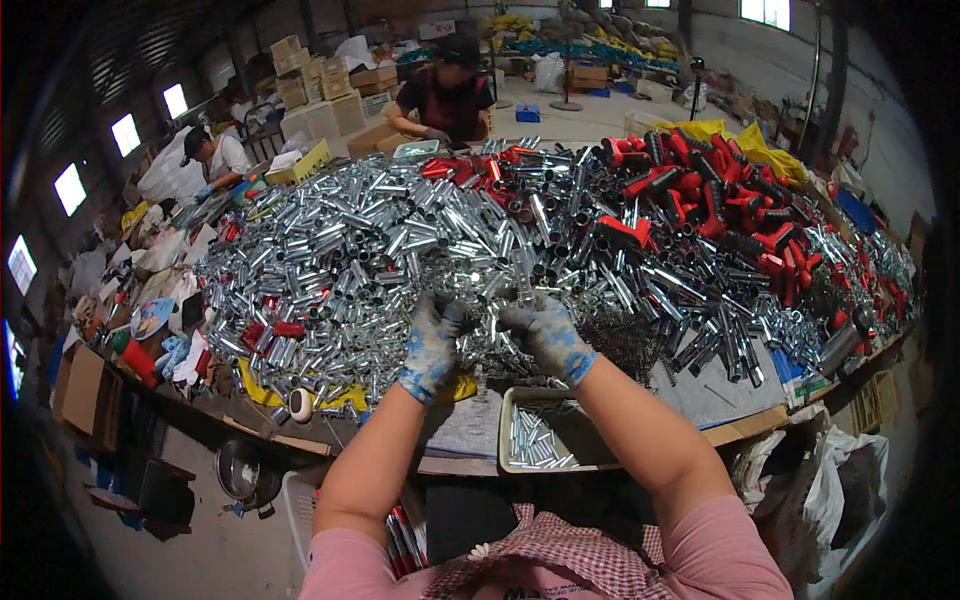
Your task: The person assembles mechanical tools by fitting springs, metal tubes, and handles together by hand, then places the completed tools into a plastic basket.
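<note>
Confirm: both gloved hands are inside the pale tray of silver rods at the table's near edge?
No: the head view shows the gloved left hand and right hand at the metal pile, beyond the tray. Its silver rods and place at the table's near edge are right.

A broad worktable (745, 427) is carrying a sprawling heap of metal parts.
Silvery metal tubes (350, 240) are covering much of it, spreading from the left of the frame through the center. Red-and-black handles (712, 200) are piling up at the upper right, and a yellow sheet (770, 155) is lying behind them. Dark springs (630, 345) are clustering right of center. At lower center a grey covering (462, 425) is showing, and a cream tray (505, 440) is holding small silvery rods (533, 438). At lower left, yellow cloth (258, 388) is poking out from the heap near a rounded white object (300, 404).
</note>
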The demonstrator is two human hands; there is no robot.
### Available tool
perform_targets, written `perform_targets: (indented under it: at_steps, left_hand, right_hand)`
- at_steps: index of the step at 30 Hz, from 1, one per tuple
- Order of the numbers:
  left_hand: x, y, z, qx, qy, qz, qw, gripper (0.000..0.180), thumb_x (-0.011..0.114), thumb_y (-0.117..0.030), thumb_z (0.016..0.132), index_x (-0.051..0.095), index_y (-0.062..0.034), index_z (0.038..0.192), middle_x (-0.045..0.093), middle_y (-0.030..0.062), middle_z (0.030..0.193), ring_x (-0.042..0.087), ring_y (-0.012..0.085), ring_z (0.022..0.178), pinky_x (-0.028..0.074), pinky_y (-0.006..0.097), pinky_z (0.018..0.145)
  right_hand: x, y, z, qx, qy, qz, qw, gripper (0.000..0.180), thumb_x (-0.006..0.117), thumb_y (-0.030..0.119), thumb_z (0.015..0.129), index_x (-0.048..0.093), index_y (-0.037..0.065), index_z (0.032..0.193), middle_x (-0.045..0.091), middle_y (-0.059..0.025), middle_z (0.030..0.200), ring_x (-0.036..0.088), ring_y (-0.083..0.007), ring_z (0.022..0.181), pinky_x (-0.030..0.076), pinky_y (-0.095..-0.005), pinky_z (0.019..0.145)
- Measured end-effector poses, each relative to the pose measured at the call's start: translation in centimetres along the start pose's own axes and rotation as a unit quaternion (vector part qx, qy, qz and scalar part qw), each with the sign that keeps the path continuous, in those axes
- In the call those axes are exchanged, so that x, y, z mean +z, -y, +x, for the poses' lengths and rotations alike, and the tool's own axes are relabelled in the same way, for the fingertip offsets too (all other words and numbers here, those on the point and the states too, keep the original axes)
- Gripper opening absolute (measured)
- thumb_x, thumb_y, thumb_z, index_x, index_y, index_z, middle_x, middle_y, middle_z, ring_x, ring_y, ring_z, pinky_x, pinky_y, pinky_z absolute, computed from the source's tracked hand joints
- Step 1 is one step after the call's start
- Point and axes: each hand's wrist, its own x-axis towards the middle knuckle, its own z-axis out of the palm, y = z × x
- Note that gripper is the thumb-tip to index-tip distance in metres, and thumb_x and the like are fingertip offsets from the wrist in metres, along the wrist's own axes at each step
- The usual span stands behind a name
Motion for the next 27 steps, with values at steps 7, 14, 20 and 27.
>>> perform_targets:
  at_steps: [7, 14, 20, 27]
  left_hand:
    - [0.2, -0.5, -0.5, 0.147, 0.045, 0.185, 0.971, 0.039, 0.067, -0.033, 0.090, 0.050, -0.0017, 0.106, 0.061, 0.0093, 0.089, 0.059, 0.0191, 0.081, 0.049, 0.033, 0.074]
    - [-0.9, -0.4, 1.2, -0.116, 0.070, 0.014, 0.991, 0.036, 0.061, -0.028, 0.091, 0.054, 0.0011, 0.111, 0.061, 0.0087, 0.090, 0.059, 0.0158, 0.076, 0.050, 0.030, 0.067]
    - [0.7, -3.1, 0.2, -0.057, -0.001, 0.039, 0.998, 0.037, 0.064, -0.039, 0.091, 0.053, -0.0045, 0.095, 0.057, 0.0019, 0.079, 0.051, 0.0104, 0.069, 0.046, 0.027, 0.062]
    - [1.7, -2.0, -0.2, 0.066, -0.016, 0.066, 0.996, 0.030, 0.061, -0.037, 0.093, 0.050, -0.0085, 0.094, 0.058, 0.0013, 0.078, 0.052, 0.0100, 0.071, 0.045, 0.029, 0.066]
  right_hand:
    - [0.1, 0.6, -0.6, 0.066, -0.022, 0.025, 0.997, 0.014, 0.065, 0.019, 0.086, 0.062, 0.007, 0.092, 0.058, -0.0006, 0.074, 0.054, -0.0102, 0.060, 0.044, -0.0251, 0.053]
    - [-0.9, 1.0, -1.2, -0.407, 0.036, -0.540, 0.736, 0.019, 0.067, 0.005, 0.071, 0.067, 0.007, 0.090, 0.065, -0.0098, 0.088, 0.064, -0.0282, 0.080, 0.051, -0.0348, 0.070]
    - [-0.2, 0.4, -0.9, -0.110, -0.008, -0.142, 0.984, 0.027, 0.071, 0.025, 0.083, 0.063, 0.003, 0.097, 0.060, -0.0023, 0.080, 0.056, -0.0132, 0.062, 0.045, -0.0259, 0.053]
    - [0.7, 1.3, -2.1, 0.161, -0.015, 0.079, 0.984, 0.029, 0.062, 0.029, 0.090, 0.063, 0.003, 0.102, 0.061, -0.0030, 0.079, 0.047, -0.0062, 0.052, 0.033, -0.0200, 0.041]
